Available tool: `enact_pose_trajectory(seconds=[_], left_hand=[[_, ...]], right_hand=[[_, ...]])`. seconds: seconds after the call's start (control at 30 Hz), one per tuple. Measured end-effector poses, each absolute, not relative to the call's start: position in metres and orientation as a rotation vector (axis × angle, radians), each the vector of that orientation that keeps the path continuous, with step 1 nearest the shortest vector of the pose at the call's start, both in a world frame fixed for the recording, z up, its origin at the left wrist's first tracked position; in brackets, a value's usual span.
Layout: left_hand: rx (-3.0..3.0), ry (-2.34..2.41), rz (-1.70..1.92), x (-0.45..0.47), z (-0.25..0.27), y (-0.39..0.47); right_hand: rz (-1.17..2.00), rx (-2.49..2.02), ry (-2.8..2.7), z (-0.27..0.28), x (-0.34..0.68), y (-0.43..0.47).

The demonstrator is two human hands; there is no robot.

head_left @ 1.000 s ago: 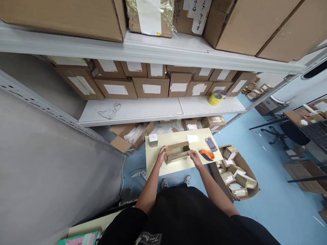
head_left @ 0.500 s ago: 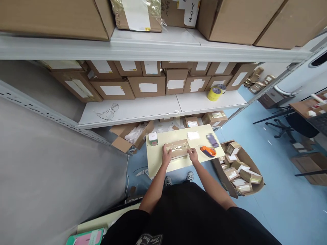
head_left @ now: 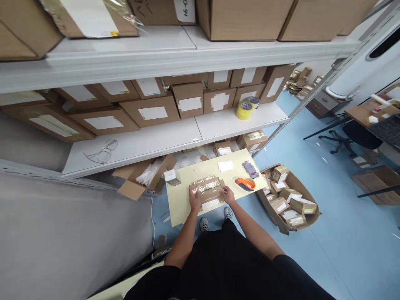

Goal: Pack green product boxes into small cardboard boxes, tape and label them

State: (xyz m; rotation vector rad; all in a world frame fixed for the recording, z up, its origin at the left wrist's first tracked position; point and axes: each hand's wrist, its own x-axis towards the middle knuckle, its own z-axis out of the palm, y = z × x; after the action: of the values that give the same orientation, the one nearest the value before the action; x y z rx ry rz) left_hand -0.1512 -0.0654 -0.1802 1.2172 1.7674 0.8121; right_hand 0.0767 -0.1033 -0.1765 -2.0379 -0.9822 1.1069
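A brown cardboard box [head_left: 207, 189] with shiny clear tape across it is over the pale yellow table [head_left: 178, 204]. My left hand [head_left: 195, 200] grips its left end, and my right hand [head_left: 228, 194] holds the right end. A white label shows on the side facing me. To the right of my right hand lies an orange and blue tape dispenser [head_left: 245, 183]. White paper slips [head_left: 225, 166] sit behind the box. A small white and green box [head_left: 172, 177] stands at the table's left, and a pixelated purple item [head_left: 250, 169] lies at the right.
Shelves of labelled cartons [head_left: 153, 112] rise behind the table, with yellow tape rolls [head_left: 244, 110] and glasses [head_left: 103, 152] on one shelf. A large carton [head_left: 308, 227] of packed parcels stands on the floor to the right. An open box [head_left: 129, 189] of white material is at left.
The box has tilted between my hands, so its taped faces and a white label on the near side now show. My view has shifted and turned slightly.
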Motion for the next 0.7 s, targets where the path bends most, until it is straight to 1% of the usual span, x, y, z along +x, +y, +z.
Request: enact_pose_trajectory(seconds=[0.07,0.23,0.33,0.4,0.5,0.57,0.7], left_hand=[[1.242,1.791,0.787,-0.146,-0.178,-0.059],[1.263,1.859,0.728,-0.133,-0.175,-0.050],[1.284,1.857,0.710,-0.120,-0.173,-0.050],[1.300,1.857,0.710,-0.112,-0.172,-0.050],[1.287,1.886,0.685,-0.104,-0.171,-0.051],[1.274,1.909,0.655,-0.103,-0.171,-0.052],[1.276,1.949,0.612,-0.104,-0.170,-0.056]], right_hand=[[1.052,-2.040,-0.975,-0.176,0.091,-0.097],[0.741,-2.064,-0.977,-0.170,0.163,-0.083],[0.665,-2.162,-0.992,-0.170,0.212,-0.081],[0.675,-2.240,-1.057,-0.175,0.237,-0.083],[0.811,-2.330,-1.228,-0.187,0.260,-0.091],[0.901,-2.362,-1.306,-0.195,0.267,-0.098],[0.985,-2.392,-1.310,-0.209,0.272,-0.108]])
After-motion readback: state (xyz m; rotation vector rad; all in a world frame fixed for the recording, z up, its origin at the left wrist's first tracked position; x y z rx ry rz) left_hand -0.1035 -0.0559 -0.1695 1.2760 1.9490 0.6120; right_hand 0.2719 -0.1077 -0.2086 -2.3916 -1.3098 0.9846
